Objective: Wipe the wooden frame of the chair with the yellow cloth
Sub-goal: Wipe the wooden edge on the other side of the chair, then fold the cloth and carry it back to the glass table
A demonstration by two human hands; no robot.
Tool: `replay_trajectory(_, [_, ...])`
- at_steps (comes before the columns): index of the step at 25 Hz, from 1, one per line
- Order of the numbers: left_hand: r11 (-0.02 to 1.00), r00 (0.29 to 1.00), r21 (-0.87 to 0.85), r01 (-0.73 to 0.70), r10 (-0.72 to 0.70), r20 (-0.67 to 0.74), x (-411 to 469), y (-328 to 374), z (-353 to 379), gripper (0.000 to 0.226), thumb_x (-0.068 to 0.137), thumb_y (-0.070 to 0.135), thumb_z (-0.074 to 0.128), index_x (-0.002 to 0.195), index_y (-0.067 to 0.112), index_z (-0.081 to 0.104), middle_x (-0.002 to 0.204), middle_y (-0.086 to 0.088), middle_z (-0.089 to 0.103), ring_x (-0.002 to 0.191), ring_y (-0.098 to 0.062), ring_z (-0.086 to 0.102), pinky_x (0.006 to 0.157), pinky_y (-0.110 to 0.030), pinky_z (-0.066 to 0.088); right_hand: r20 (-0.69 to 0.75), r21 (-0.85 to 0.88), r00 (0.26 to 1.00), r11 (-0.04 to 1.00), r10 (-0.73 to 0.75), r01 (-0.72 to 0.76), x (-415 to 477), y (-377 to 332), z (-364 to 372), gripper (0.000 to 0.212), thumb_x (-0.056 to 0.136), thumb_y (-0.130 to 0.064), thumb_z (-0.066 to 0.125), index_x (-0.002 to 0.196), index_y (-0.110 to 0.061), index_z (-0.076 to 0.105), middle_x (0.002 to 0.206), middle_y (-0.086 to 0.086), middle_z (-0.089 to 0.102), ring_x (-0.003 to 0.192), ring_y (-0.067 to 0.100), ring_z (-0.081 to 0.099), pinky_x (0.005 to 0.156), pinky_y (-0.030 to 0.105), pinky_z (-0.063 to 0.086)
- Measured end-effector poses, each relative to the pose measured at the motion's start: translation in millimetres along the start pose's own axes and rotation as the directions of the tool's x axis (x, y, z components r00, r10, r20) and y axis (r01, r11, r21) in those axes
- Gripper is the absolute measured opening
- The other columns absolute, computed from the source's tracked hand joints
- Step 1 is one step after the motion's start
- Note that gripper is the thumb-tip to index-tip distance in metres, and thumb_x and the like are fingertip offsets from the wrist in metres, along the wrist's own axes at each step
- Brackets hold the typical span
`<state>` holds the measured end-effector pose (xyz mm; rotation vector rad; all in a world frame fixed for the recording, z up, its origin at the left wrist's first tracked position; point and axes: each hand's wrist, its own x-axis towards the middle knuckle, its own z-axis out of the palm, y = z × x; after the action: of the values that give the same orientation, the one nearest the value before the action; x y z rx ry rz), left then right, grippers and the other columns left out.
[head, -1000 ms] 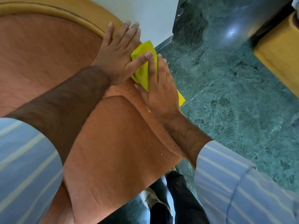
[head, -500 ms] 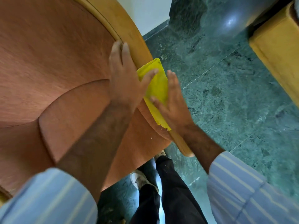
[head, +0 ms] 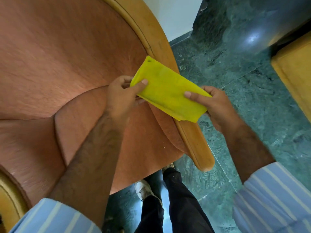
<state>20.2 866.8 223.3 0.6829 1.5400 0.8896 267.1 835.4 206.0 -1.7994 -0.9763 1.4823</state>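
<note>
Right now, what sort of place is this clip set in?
Probably an indoor sitting area, maybe a lobby or lounge: an upholstered chair with a curved wooden frame, a polished green marble floor, and another yellow-cushioned seat at the right edge.

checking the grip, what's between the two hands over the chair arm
In the head view the folded yellow cloth spans from left hand to right hand, each pinching one end; the wooden frame runs beneath it.
</note>
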Motion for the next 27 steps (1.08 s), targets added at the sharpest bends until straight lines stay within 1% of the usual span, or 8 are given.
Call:
replay_trajectory(4, [0.984, 0.99, -0.175, -0.044, 0.019, -0.141, -20.3, 3.8, -69.4, 0.014, 0.092, 0.01, 0.074, 0.093, 0.018, 0.063, 0.098, -0.005, 0.069, 0.08, -0.013, 0.071, 0.065, -0.024, 0.061, 0.097, 0.042, 0.99, 0.994, -0.107, 0.103, 10.4, -50.8, 53.5, 0.027, 0.063, -0.037, 0.095, 0.072, -0.025, 0.072, 0.078, 0.003, 0.072, 0.071, 0.015, 0.07, 0.056, 0.025, 0.053])
replay_trajectory(7, [0.956, 0.975, -0.283, -0.081, 0.017, -0.221, -41.2, -2.0, -122.6, 0.013, 0.094, 0.005, 0.068, 0.097, 0.018, 0.066, 0.087, 0.005, 0.077, 0.078, -0.01, 0.074, 0.069, -0.026, 0.062, 0.221, 0.133, 0.973, 0.99, -0.067, 0.038, 14.9, -74.2, 101.5, 0.021, 0.073, -0.024, 0.091, 0.089, -0.019, 0.078, 0.092, 0.005, 0.08, 0.084, 0.018, 0.076, 0.07, 0.033, 0.06])
replay_trajectory(12, [0.897, 0.874, -0.401, -0.186, -0.036, -0.485, -112.3, -41.7, -220.5, 0.016, 0.097, 0.001, 0.063, 0.1, 0.016, 0.067, 0.089, 0.006, 0.077, 0.086, -0.013, 0.074, 0.073, -0.026, 0.064, 0.535, 0.116, 0.845, 0.992, -0.015, -0.056, -12.8, -97.7, 213.7, 0.031, 0.092, -0.008, 0.073, 0.122, -0.003, 0.07, 0.121, 0.015, 0.076, 0.105, 0.021, 0.077, 0.086, 0.034, 0.065])
replay_trajectory(14, [0.873, 0.767, -0.417, -0.251, -0.083, -0.636, -151.4, -68.8, -256.3, 0.013, 0.096, 0.001, 0.066, 0.103, 0.012, 0.065, 0.086, 0.005, 0.074, 0.084, -0.012, 0.074, 0.07, -0.026, 0.065, 0.625, 0.04, 0.78, 0.999, 0.004, -0.037, -39.6, -97.8, 267.8, 0.035, 0.093, -0.006, 0.072, 0.127, 0.0, 0.068, 0.124, 0.017, 0.075, 0.112, 0.025, 0.075, 0.092, 0.036, 0.064])
replay_trajectory(16, [0.87, 0.645, -0.399, -0.288, -0.132, -0.753, -189.6, -98.8, -284.0, 0.013, 0.093, 0.004, 0.071, 0.102, 0.013, 0.067, 0.076, 0.01, 0.072, 0.078, -0.009, 0.073, 0.067, -0.025, 0.064, 0.687, -0.042, 0.726, 0.999, 0.037, -0.011, -70.5, -91.2, 316.1, 0.034, 0.092, -0.007, 0.073, 0.125, -0.001, 0.069, 0.12, 0.014, 0.077, 0.109, 0.025, 0.076, 0.088, 0.034, 0.064])
replay_trajectory(18, [0.862, 0.534, -0.407, -0.303, -0.2, -0.822, -231.9, -131.9, -306.8, 0.012, 0.092, 0.006, 0.073, 0.102, 0.012, 0.069, 0.082, 0.004, 0.073, 0.083, -0.014, 0.074, 0.071, -0.029, 0.065, 0.746, -0.126, 0.663, 0.991, 0.064, 0.046, -107.4, -76.1, 363.1, 0.03, 0.091, -0.007, 0.074, 0.12, -0.004, 0.073, 0.112, 0.011, 0.079, 0.102, 0.022, 0.078, 0.083, 0.031, 0.065])
replay_trajectory(23, [0.766, 0.276, -0.477, -0.43, -0.391, -0.878, -351.3, -219.0, -339.3, 0.013, 0.091, 0.005, 0.074, 0.103, 0.009, 0.073, 0.097, -0.008, 0.079, 0.09, -0.015, 0.079, 0.078, -0.03, 0.066, 0.865, -0.286, 0.479, 0.931, 0.15, 0.225, -215.3, -13.7, 460.2, 0.03, 0.089, -0.005, 0.075, 0.118, 0.001, 0.072, 0.113, 0.022, 0.077, 0.1, 0.029, 0.075, 0.085, 0.039, 0.061])
replay_trajectory(27, [0.699, 0.023, -0.514, -0.497, -0.581, -0.813, -451.4, -304.7, -322.9, 0.012, 0.09, 0.008, 0.077, 0.1, 0.014, 0.075, 0.091, -0.001, 0.082, 0.088, -0.015, 0.079, 0.075, -0.026, 0.065, 0.923, -0.369, 0.268, 0.83, 0.275, 0.419, -315.4, 65.7, 508.5, 0.015, 0.082, -0.004, 0.082, 0.093, -0.011, 0.076, 0.078, 0.0, 0.082, 0.073, 0.011, 0.077, 0.065, 0.025, 0.062])
